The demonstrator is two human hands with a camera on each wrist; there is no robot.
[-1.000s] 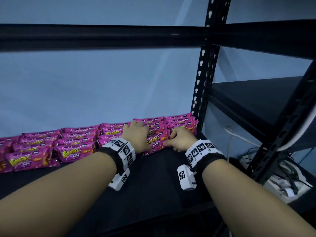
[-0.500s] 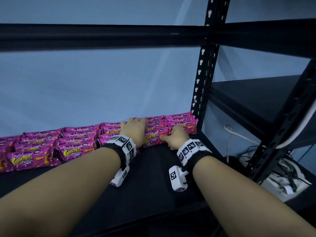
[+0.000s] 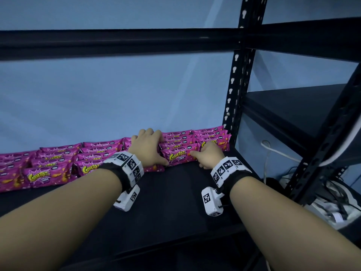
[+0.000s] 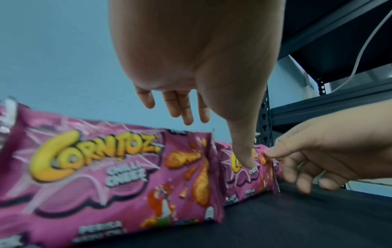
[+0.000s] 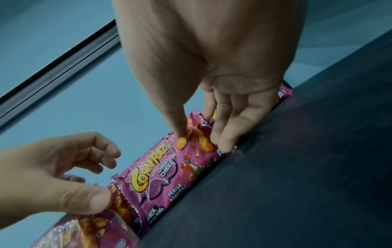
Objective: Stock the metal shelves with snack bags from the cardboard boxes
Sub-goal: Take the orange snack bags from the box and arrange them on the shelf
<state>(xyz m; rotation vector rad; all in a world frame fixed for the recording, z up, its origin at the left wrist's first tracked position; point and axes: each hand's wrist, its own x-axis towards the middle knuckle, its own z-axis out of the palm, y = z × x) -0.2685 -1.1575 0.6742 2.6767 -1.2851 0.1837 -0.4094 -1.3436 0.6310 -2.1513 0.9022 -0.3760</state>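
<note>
Two hands at work on the black metal shelf (image 3: 175,192), both at the rear row of pink snack bags (image 3: 48,173). Row runs along the back edge against the blue wall (image 3: 117,94), bags standing in stacks approx 4 deep; 6 stacks counted in head view, the far-left one cut off by the frame edge. Labels read "CORNTOZ", "CHILLI CHEEZ", "MINI"; right wrist view adds "PERISA KEJU CILI" plus partial "ANEK" on a bag. Left hand (image 3: 148,147): fingers extended and loosely spread over the tops of a stack, thumb (image 4: 244,151) pressing the face of the front Corntoz bag (image 3: 177,157); relaxed, not clutching. Right hand (image 3: 209,154): thumb tip on the same bag's right end, fingers bent down at its edge next to the shelf deck; whether they truly clasp the bag, cannot tell. 2 white wrist units w/ black square markers, one per wrist (image 3: 129,165). Black slotted upright (image 3: 236,94) stands just right of the row. Second dark shelf (image 3: 293,106) to the right; white cable (image 3: 273,151) and tangled cords below it.
</note>
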